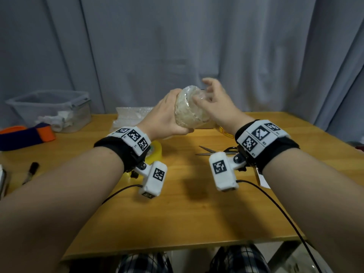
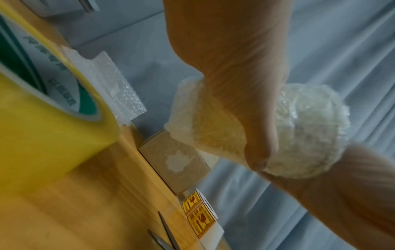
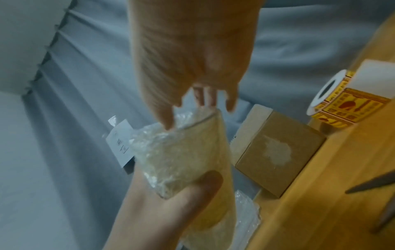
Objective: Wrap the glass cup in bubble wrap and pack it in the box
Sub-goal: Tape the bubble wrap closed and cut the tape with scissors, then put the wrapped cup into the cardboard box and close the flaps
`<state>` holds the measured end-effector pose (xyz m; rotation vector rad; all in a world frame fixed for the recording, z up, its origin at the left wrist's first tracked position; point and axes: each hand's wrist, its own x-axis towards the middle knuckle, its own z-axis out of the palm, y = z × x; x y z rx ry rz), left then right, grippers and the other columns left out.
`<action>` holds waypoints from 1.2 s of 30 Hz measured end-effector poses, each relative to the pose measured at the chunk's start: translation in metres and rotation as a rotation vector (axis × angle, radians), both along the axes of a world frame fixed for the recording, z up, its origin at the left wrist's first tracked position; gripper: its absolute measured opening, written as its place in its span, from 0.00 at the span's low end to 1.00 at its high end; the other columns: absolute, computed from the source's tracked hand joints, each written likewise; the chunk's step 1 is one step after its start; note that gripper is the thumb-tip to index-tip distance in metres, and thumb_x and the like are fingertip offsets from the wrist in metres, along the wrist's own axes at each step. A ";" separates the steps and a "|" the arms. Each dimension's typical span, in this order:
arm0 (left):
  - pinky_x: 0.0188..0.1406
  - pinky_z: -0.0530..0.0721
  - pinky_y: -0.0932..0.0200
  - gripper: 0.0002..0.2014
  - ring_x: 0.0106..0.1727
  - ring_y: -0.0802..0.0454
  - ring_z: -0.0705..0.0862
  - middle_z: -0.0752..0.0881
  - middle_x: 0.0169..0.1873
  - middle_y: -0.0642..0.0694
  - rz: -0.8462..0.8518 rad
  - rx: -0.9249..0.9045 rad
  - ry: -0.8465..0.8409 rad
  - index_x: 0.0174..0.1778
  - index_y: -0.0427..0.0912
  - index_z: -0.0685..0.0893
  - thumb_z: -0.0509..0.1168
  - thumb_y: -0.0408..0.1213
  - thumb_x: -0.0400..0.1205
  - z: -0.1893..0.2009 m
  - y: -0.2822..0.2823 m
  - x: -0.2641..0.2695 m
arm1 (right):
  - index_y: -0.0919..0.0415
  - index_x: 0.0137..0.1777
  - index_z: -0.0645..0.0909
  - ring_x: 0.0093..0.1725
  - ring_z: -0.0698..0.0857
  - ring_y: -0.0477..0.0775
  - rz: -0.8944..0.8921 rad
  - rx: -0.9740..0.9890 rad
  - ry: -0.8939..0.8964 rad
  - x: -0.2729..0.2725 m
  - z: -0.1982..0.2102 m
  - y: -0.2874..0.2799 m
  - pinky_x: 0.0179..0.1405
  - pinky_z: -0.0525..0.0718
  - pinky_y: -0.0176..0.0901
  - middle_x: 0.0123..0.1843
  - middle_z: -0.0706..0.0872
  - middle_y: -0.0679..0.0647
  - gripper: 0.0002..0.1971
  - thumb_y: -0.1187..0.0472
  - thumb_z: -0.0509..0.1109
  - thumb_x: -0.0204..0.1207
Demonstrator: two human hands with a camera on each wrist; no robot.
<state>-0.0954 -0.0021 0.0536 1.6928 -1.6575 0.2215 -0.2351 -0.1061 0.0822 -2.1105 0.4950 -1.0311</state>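
The glass cup is covered in taped bubble wrap and held in the air above the far middle of the table. My left hand grips its body, with the thumb across the wrap. My right hand is at the cup's upper end, where its thumb tip presses into the loose wrap at the rim; the other fingers are spread and loosely bent. The small cardboard box stands on the table right behind the cup and looks closed. In the head view my hands hide it.
On the wooden table lie a yellow tape roll, scissors, a roll of yellow fragile stickers and spare bubble wrap. A clear plastic bin and a marker sit at the left. A curtain hangs behind.
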 end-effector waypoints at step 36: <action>0.81 0.51 0.49 0.41 0.82 0.48 0.53 0.55 0.81 0.43 -0.010 0.243 0.216 0.82 0.44 0.51 0.41 0.67 0.78 0.034 -0.119 0.058 | 0.48 0.75 0.66 0.70 0.73 0.46 -0.088 0.310 -0.128 0.053 -0.022 -0.108 0.71 0.75 0.49 0.72 0.73 0.49 0.40 0.41 0.76 0.64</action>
